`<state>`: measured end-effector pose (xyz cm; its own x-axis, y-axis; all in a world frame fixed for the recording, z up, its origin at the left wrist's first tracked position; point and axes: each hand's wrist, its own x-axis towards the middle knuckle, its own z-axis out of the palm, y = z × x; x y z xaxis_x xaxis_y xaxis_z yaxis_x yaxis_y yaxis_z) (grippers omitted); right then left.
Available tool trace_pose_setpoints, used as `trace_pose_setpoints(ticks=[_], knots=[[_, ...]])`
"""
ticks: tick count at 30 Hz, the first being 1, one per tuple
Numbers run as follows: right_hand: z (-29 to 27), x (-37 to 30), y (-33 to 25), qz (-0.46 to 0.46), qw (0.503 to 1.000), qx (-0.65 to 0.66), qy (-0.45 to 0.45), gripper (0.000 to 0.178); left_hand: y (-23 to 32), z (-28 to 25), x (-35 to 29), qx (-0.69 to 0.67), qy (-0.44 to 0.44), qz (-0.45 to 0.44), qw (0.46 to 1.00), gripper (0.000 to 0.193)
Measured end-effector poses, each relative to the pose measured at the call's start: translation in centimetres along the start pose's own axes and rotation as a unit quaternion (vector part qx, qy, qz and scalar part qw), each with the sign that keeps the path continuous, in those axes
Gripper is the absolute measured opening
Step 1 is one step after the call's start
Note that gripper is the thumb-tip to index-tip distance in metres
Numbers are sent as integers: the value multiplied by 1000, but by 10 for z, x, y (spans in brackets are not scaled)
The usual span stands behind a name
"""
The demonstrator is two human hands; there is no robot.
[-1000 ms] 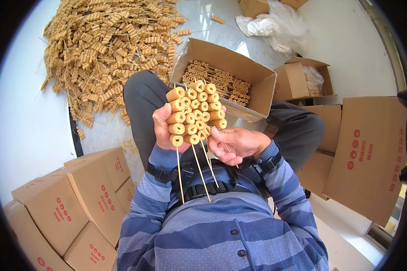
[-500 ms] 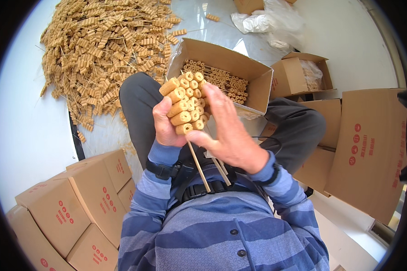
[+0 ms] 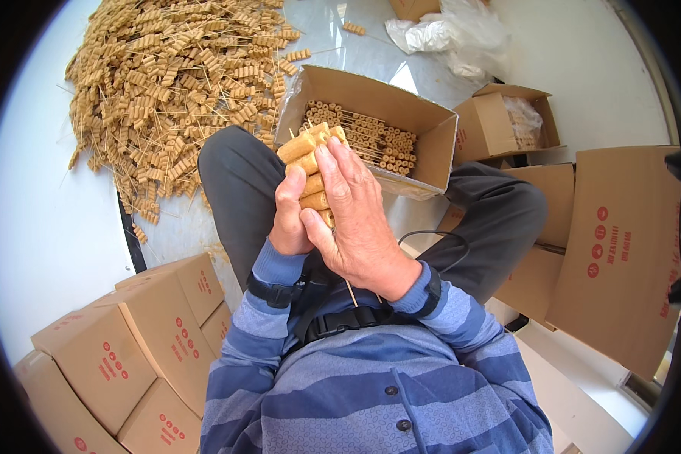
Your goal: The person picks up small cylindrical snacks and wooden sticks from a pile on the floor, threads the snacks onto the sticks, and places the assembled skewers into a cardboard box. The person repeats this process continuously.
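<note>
A bundle of skewered tan hollow rolls (image 3: 303, 163) sits between my hands above my lap. My left hand (image 3: 287, 216) is closed round its left side, the thumb pointing up along the rolls. Flat against the bundle's right side lies my right hand (image 3: 361, 231), its fingers stretched out and covering most of the roll ends. Thin wooden sticks (image 3: 352, 293) poke out below the hands toward my belt. Just beyond, an open cardboard box (image 3: 424, 121) holds rows of similar skewered rolls (image 3: 382, 140).
A large heap of skewered rolls (image 3: 174, 83) covers the floor at far left. Closed cartons (image 3: 91, 363) are stacked at near left, and a tall carton (image 3: 620, 257) stands at right. A smaller open box (image 3: 480, 125) and clear plastic bags (image 3: 461, 38) lie at far right.
My right hand has moved left and turned flat against the bundle, hiding roll ends that showed before. The bundle has turned slightly in my left hand.
</note>
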<state>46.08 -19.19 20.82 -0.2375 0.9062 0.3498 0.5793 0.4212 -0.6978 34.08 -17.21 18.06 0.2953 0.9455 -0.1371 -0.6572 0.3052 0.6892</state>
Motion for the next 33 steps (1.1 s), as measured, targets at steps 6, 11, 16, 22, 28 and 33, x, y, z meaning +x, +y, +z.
trace_pose_setpoints(ticks=[6,11,16,22,28,33], knots=[[1,-9,15,16,999,52,-3,70,-4,-18,3,-16,-40,-24,999,75],[-5,-1,29,34,995,93,4,68,-5,-15,24,26,-29,-41,998,74],[-36,-6,54,75,993,85,21,70,31,14,80,151,-96,-98,979,76],[-42,-41,98,200,959,-109,-166,58,26,50,177,563,-290,-96,768,99],[-15,-52,133,159,960,-188,-136,50,-72,34,231,747,-435,-8,503,95],[-13,-57,159,191,937,-260,-130,46,-150,4,246,799,-427,95,412,96]])
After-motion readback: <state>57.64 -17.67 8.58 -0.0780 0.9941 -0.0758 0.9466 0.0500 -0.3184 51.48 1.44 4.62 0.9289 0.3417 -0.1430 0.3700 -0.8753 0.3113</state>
